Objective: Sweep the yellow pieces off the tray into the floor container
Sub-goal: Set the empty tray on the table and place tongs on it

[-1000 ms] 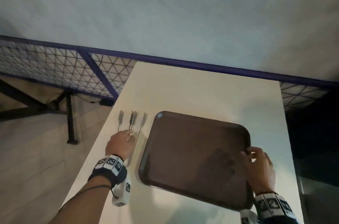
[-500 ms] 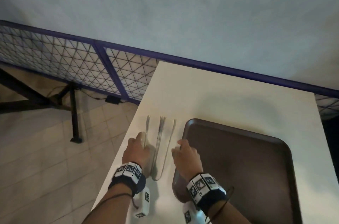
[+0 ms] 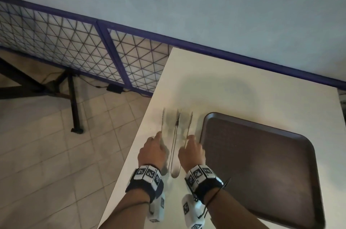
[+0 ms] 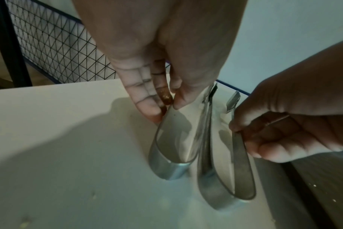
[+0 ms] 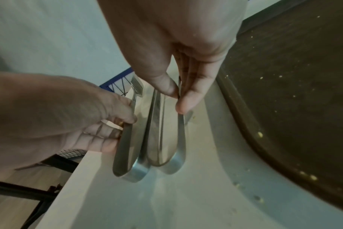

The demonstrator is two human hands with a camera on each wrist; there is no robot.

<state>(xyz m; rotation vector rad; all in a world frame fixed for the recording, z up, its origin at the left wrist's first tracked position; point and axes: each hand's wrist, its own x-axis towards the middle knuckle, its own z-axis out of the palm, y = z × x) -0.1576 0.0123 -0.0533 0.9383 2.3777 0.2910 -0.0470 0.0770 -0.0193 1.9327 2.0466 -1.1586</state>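
A brown tray (image 3: 262, 163) lies on the white table (image 3: 234, 82). The right wrist view shows small yellow crumbs (image 5: 260, 134) scattered on it. Two metal tongs lie side by side just left of the tray. My left hand (image 3: 159, 135) pinches the outer arm of the left tongs (image 4: 166, 155) between thumb and fingers. My right hand (image 3: 189, 137) pinches the outer arm of the right tongs (image 5: 181, 139). The inner arms of the two tongs lie together between my hands. No floor container is in view.
The table's left edge (image 3: 131, 153) runs close beside my left hand, with tiled floor (image 3: 56, 163) below. A blue-framed mesh fence (image 3: 74, 46) and a black stand leg (image 3: 74, 108) are at the left. A few crumbs (image 5: 237, 184) lie on the table near the tray.
My right hand left the tray's right edge and came over to the tongs, where it now pinches one arm. My left hand stayed at the tongs. The head view swung left.
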